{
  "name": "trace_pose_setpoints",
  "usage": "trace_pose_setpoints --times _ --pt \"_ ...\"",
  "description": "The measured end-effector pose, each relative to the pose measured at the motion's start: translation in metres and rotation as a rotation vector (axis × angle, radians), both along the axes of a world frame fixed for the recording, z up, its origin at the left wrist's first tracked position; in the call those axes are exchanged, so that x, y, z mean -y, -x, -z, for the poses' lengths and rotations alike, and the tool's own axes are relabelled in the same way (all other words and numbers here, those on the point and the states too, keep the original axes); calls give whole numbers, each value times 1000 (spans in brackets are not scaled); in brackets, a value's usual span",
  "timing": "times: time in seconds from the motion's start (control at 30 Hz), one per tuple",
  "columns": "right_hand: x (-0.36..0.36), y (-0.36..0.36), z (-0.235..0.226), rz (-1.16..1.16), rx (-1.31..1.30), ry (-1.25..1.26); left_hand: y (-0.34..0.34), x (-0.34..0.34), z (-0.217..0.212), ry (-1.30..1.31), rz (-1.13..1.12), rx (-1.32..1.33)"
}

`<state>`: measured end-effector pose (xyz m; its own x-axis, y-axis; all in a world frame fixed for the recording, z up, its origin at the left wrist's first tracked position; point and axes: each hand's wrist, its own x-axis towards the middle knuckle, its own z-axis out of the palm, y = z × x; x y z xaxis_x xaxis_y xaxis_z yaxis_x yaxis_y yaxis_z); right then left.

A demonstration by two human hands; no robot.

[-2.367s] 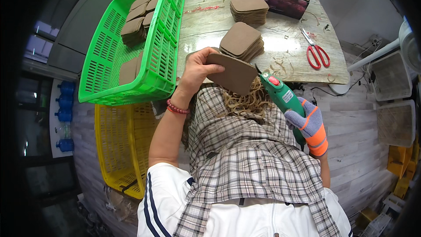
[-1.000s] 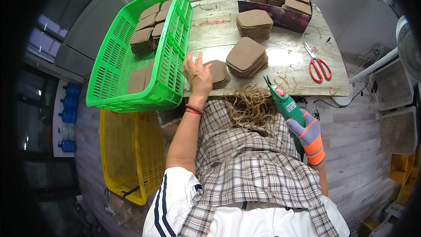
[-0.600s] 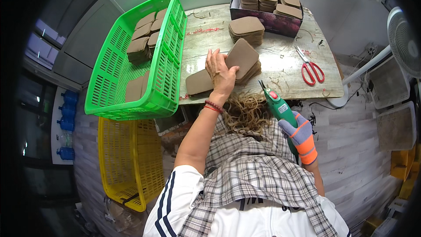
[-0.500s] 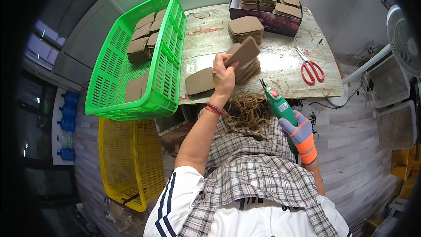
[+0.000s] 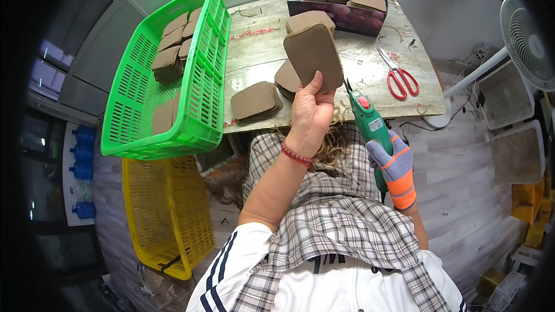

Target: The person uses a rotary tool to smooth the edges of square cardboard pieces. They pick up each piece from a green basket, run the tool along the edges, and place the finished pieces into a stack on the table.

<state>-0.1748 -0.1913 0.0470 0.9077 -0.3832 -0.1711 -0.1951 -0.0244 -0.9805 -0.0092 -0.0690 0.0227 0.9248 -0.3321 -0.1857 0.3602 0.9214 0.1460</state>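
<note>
A brown pad with rounded corners (image 5: 314,55) is gripped by my bare left hand (image 5: 312,112), thumb on its broad face, its lower right edge close beside the blades of the electric scissors. Those green electric scissors (image 5: 364,117), with a red button, are held by my right hand (image 5: 394,167) in a grey and orange glove, blades pointing up and away. Similar pads lie on the table: a fanned stack (image 5: 254,101) at the near left, a stack (image 5: 285,77) partly behind the held pad, and another stack (image 5: 309,21) beyond it.
A green crate (image 5: 202,89) with stacked pads stands left, above a yellow crate (image 5: 173,214). On the table (image 5: 370,69) are a dark box (image 5: 335,16) of pads and red-handled scissors (image 5: 402,81). Brown trimmings (image 5: 332,144) lie on my lap. A white fan (image 5: 526,40) stands right.
My left hand has lifted the pad and turned its broad face up, bringing its edge close to the electric scissors. My right hand has stayed nearly in place. The view has shifted slightly.
</note>
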Motion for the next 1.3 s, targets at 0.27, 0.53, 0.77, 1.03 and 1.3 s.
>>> trace_pose_setpoints --times 0.27,0.53,0.77,1.03,1.3 --pt "2 -2 -7 69 58 23 24 9 11 -22 89 -18" --pt "9 -2 -12 80 55 10 43 1 40 -167 203 88" --pt "14 4 -22 -5 10 3 21 -42 37 -438 213 279" --pt "10 7 -15 -193 -136 58 -25 -107 15 -809 296 555" --pt "2 3 -9 -197 -86 67 -1 -114 20 -853 504 450"
